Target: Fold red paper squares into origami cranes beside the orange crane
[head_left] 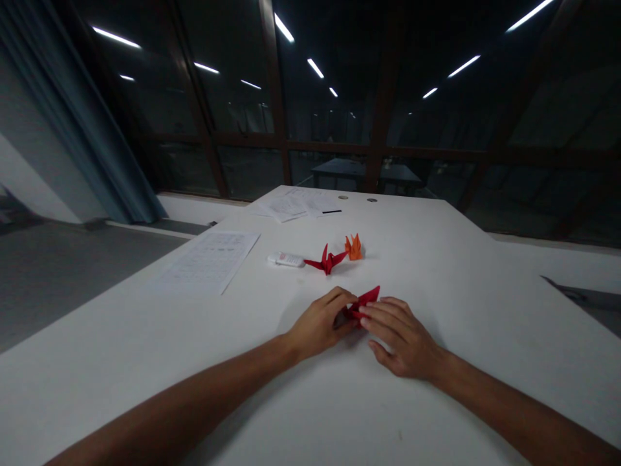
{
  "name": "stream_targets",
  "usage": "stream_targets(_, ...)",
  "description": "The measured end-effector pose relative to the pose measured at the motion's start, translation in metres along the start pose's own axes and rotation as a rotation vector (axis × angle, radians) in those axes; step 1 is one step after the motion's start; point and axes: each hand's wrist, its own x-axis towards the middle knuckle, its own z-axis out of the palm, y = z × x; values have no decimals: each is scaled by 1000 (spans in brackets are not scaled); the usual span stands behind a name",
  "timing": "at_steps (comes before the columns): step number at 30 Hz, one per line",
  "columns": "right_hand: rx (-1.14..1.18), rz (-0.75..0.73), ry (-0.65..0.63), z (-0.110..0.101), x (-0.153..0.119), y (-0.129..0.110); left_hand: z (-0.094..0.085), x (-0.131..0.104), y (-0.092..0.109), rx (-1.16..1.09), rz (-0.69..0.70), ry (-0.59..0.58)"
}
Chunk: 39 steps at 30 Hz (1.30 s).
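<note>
A piece of folded red origami paper (367, 298) lies low over the table between my two hands, one pointed corner sticking up and away from me. My left hand (324, 321) pinches its left side between thumb and fingers. With its fingers stretched out, my right hand (402, 336) touches the paper's right side, the thumb held apart from it. Part of the paper is hidden behind the fingers. Just beyond my hands stands a finished red paper crane (328, 260), with an orange paper crane (354, 247) behind it to the right.
A small white device (286, 260) lies left of the red crane. Printed sheets (208, 255) rest on the white table (145, 362) at left, more papers (291, 204) farther back near a black pen (332, 211). Two round objects (372, 200) sit by the far edge, before dark windows.
</note>
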Motion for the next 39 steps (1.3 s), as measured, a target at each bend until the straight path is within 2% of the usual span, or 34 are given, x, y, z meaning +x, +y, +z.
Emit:
stream_targets(5, 85, 387, 216, 2, -6, 7, 1, 1, -3, -35, -94, 19)
stream_targets(7, 116, 514, 200, 4, -5, 10, 2, 2, -4, -63, -134, 40)
stream_targets(9, 160, 570, 156, 5, -3, 12, 1, 2, -4, -80, -144, 48)
stream_targets(20, 250, 475, -15, 4, -1, 7, 5, 2, -10, -85, -9, -73)
stream_targets(25, 258, 449, -26, 5, 1, 7, 2, 4, -8, -66, -15, -146)
stream_targets(29, 334, 464, -38, 6, 1, 10, 1, 5, -9, -93, -127, -151)
stream_targets(33, 430, 584, -43, 7, 0, 13, 3, 5, -17, -385, -294, -107)
stream_targets(36, 539, 709, -114, 8, 2, 11, 5, 5, -25, -572, -333, -56)
stream_targets(39, 659, 788, -160, 10, 6, 3, 7, 6, -31, -658, -346, -33)
